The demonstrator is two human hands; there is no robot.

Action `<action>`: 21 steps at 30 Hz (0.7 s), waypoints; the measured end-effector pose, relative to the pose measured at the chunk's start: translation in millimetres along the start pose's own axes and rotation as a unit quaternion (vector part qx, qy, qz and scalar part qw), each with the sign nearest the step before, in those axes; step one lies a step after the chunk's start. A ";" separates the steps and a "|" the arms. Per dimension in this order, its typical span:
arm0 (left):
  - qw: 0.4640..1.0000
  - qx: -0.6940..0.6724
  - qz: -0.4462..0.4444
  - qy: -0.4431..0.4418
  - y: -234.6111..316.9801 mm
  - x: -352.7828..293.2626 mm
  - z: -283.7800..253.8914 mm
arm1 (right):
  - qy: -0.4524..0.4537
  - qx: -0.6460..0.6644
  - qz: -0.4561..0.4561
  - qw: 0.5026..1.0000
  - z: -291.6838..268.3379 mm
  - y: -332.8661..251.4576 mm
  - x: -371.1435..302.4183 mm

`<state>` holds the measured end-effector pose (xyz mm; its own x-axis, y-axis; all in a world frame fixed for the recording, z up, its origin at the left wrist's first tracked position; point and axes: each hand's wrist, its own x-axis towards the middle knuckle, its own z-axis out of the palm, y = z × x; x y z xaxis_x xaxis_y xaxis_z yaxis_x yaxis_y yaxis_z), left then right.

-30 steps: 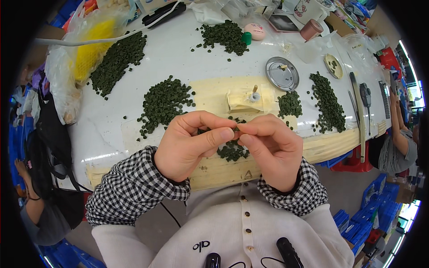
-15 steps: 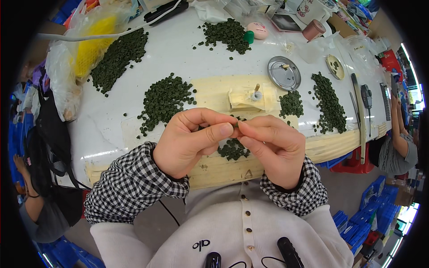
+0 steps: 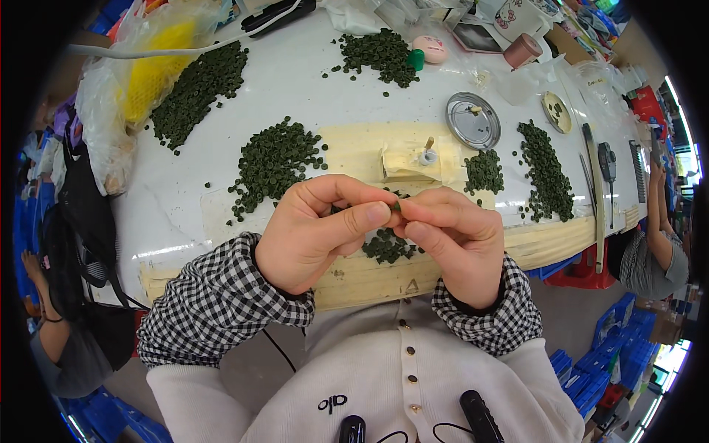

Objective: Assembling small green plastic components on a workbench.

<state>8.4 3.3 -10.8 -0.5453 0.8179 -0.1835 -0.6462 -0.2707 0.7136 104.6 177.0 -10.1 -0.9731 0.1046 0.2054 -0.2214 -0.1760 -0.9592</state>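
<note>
My left hand and my right hand meet over the table's front edge, fingertips almost touching. Between them is a small dark green round piece, pinched by the left thumb and forefinger, with the right fingertips against it. Fingers cover most of it. Below the fingertips lies a small heap of similar green pieces. A larger heap spreads beyond my left hand, and a smaller one sits beyond my right. Just past my hands stands a tape-covered block with a short peg and a white knob on top.
More green heaps lie at the far left, far middle and right. A round metal lid, a small dish, a thread spool, a screwdriver and a plastic bag surround the work spot.
The right thumb and fingers have shifted slightly at the pinch, and more of the green piece shows. My left hand keeps nearly the same pose.
</note>
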 end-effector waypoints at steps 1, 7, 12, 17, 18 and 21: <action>1.000 0.002 -0.001 -0.001 0.5 -0.2 0.0 | -0.001 -0.017 -0.006 1.000 0.4 -0.9 0.0; 0.980 0.181 0.081 0.036 4.1 -0.8 5.4 | -0.034 -0.164 -0.054 0.984 -5.7 -4.4 1.5; 0.946 0.304 0.112 0.029 8.0 0.2 4.3 | 0.017 -0.051 0.013 0.998 -1.8 -4.5 3.2; 0.952 0.293 0.070 0.061 11.5 -2.8 10.4 | 0.015 -0.053 0.030 0.998 -1.8 -3.7 3.8; 0.952 0.291 0.069 0.060 11.4 -2.5 10.3 | 0.015 -0.064 0.021 0.998 -1.6 -3.9 3.7; 0.949 0.298 0.073 0.064 10.8 -1.5 11.0 | 0.020 -0.101 -0.009 0.995 -0.6 -4.0 3.7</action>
<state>8.1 4.7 4.6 -0.6916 0.7144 -0.1067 -0.1619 -0.0093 0.9868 101.9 178.7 -5.6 -0.9650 0.1454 0.2182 -0.2168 0.0259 -0.9759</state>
